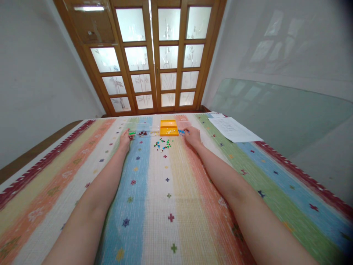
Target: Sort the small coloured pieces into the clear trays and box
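A row of small containers stands at the far part of the table. My left hand (125,138) is at the row's left end, fingers slightly apart beside small green pieces (132,133). My right hand (193,136) is at the right end, fingers closed together by small blue pieces (181,131); what they grip is too small to make out. Between the hands are a clear container with dark brown pieces (142,133) and a yellow box (169,124) holding white pieces (171,131). In front of the row lies a loose pile of mixed small pieces (163,145).
A striped, patterned cloth (157,206) covers the table. Printed paper sheets (234,129) lie at the right. Beyond the table's far edge are wooden doors with glass panes (168,57), and a pale rounded panel (275,114) leans along the right wall.
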Available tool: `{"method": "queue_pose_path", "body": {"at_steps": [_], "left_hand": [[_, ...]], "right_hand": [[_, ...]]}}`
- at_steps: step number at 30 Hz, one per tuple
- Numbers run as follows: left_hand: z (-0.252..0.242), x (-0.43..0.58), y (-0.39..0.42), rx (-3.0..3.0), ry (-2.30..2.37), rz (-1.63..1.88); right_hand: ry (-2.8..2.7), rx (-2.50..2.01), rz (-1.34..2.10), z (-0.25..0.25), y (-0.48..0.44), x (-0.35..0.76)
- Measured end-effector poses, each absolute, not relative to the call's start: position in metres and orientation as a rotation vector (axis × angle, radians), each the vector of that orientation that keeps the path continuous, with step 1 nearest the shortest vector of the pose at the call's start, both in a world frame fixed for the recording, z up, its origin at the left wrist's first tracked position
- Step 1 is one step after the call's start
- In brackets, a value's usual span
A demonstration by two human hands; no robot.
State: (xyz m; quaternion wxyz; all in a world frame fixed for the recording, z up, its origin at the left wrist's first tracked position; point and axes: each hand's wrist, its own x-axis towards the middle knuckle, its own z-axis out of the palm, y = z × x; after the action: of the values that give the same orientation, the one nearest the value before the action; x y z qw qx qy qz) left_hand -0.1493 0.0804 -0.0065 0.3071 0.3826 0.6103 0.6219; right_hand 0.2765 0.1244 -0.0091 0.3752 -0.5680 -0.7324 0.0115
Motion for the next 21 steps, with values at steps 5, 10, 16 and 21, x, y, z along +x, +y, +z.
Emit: {"method": "queue_pose_path", "body": {"at_steps": [5, 10, 16, 21], "left_hand": [[-0.007, -0.143, 0.077, 1.212, 1.725, 1.549], [-0.008, -0.124, 0.069, 1.812, 1.72, 1.38], [-0.005, -0.094, 0.056, 2.45, 1.481, 0.933], [0.0, -0.081, 0.05, 2.655, 1.388, 0.703]], "right_hand": [[-1.928, -1.378, 0.037, -0.007, 0.121, 0.271], [-2.002, -1.308, 0.02, -0.005, 0.117, 0.261], [-2.042, -1.28, 0.012, -0.009, 0.115, 0.256], [-2.046, -1.294, -0.01, -0.01, 0.116, 0.257]]}}
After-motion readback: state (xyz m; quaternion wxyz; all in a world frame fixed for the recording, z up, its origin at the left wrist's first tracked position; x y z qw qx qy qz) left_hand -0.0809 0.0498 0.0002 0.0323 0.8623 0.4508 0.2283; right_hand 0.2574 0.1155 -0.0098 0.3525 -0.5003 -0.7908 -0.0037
